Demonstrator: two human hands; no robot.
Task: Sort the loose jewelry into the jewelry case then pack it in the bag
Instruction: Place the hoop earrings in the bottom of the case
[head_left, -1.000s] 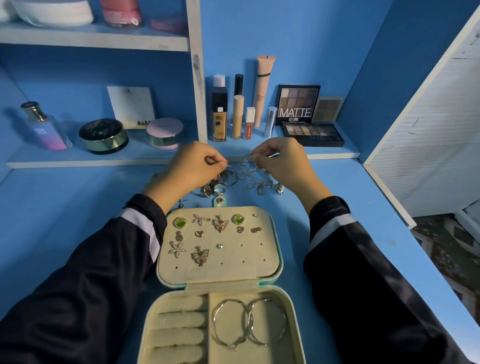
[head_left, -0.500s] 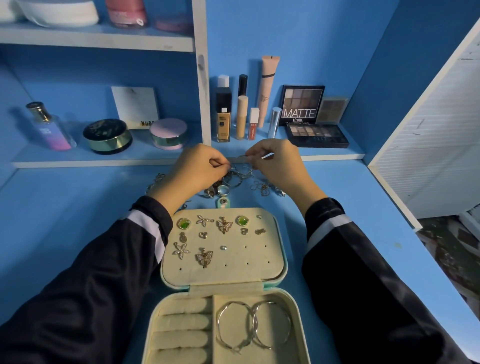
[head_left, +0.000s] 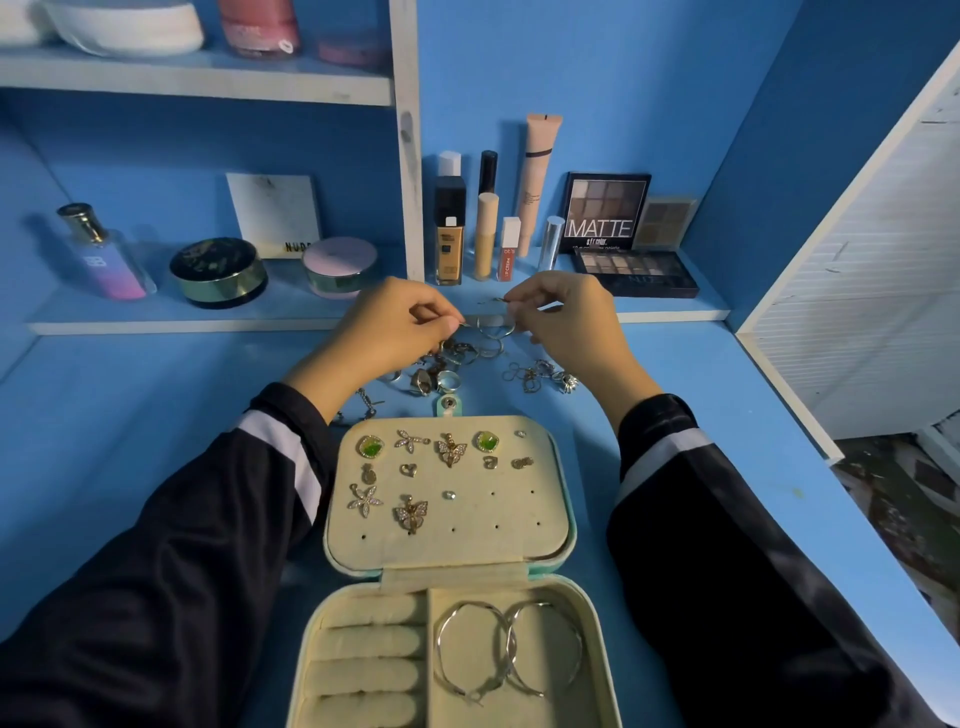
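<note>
- Two large hoops (head_left: 506, 649) lie in the near compartment of the open jewelry case (head_left: 452, 574). The ring rolls (head_left: 369, 660) beside them hold nothing.
- Case lid (head_left: 493, 545) lies flat beyond the hinge. About a dozen studs and charms are pinned across its left and far parts; the holes at its near right are unfilled.
- Loose pile (head_left: 452, 364) sits on the blue surface (head_left: 130, 415) just past the lid, with a smaller cluster (head_left: 540, 375) to its right.
- Left hand (head_left: 395, 327) and right hand (head_left: 561, 322): each grip is narrow, thumb and forefinger pinching one side of a thin wire ring (head_left: 493, 328) held between them.
- Change over the last second: the ring has come up slightly, now clear of the pile and level with the shelf edge. Both pinches are unchanged.
- Reading: the piece looks freed from the tangle, probably being closed or straightened, and it goes into the case next. Sorting is partway done. No bag in view.
- Far: shelf (head_left: 182, 326) with makeup bottles and an eyeshadow palette (head_left: 605, 213).
</note>
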